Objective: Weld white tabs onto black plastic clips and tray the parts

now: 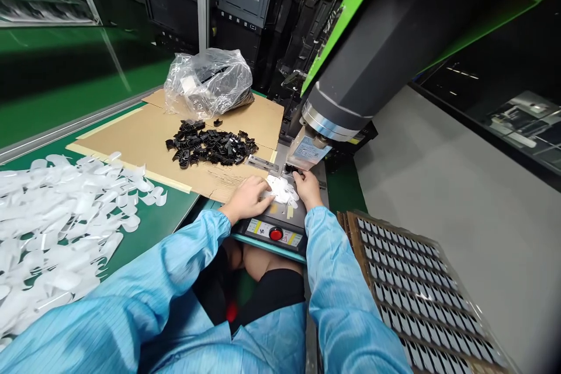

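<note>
Both hands at a small white pile under the press head.

The left hand (248,198) lies flat, fingers together, on the white plastic pieces (281,190); the right hand (308,187) has its fingers curled at the pile's right edge, though whether they grip a piece I cannot tell. The pile sits on the machine base (280,225), with a red button (276,234) at 6 o'clock. Black clips (210,149) lie on cardboard (144,140) at 10 o'clock; a tray of parts (421,292) sits at 4 o'clock on the bench (158,225).

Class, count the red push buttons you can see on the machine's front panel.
1: a red push button sits on the front panel, below the left hand and right hand. Others may be hidden.
</note>
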{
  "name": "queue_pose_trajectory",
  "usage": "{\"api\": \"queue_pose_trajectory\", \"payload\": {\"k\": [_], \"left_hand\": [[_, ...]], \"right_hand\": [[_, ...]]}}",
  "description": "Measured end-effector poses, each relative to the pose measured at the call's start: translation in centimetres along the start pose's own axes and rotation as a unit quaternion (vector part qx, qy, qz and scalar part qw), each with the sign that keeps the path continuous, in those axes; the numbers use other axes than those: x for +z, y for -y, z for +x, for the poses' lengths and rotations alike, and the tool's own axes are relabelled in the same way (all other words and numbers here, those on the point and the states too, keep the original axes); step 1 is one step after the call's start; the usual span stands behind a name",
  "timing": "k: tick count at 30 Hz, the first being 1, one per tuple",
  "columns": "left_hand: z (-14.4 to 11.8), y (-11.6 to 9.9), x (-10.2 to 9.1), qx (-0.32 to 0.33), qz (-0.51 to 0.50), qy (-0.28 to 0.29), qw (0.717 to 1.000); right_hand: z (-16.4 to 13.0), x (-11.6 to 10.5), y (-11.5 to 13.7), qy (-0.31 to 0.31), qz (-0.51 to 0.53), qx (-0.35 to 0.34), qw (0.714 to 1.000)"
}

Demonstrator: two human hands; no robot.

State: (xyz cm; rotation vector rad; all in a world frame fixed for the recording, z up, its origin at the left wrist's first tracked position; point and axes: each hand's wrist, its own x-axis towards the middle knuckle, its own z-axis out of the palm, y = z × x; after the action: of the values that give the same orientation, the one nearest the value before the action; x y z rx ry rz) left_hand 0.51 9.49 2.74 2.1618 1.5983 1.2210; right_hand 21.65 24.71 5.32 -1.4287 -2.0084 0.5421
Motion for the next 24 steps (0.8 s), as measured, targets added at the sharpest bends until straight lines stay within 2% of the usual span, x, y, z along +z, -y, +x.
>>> {"api": "queue_pose_trajectory", "payload": {"k": [5, 10, 14, 18, 21, 24], "left_hand": [[-0.1, -0.1, -0.1, 0.001, -0.001, -0.003, 1.000], [-0.2, 0.0, -0.2, 0.008, -0.010, -0.022, 1.000], [-0.5, 0.0, -0.3, 0.016, -0.010, -0.043, 0.999], [-1.6, -0.7, -0.5, 0.012, 0.025, -0.069, 0.997], [-2.9, -1.6, -0.7, 0.021, 0.063, -0.065, 0.996], [-4.1, -2.5, -0.8, 0.067, 0.090, -0.024, 0.993]], "right_hand": [[-0.7, -0.3, 0.3, -0.001, 0.024, -0.019, 1.000], [-5.0, -1.1, -0.7, -0.080, 0.060, -0.048, 0.994], [-10.4, -2.4, -2.3, -0.149, 0.000, -0.094, 0.984], [-14.8, -3.4, -3.4, -0.166, -0.076, -0.126, 0.975], [-16.7, -3.6, -3.8, -0.163, -0.157, -0.141, 0.964], [-17.3, -3.6, -4.7, -0.174, -0.201, -0.167, 0.949]]}}
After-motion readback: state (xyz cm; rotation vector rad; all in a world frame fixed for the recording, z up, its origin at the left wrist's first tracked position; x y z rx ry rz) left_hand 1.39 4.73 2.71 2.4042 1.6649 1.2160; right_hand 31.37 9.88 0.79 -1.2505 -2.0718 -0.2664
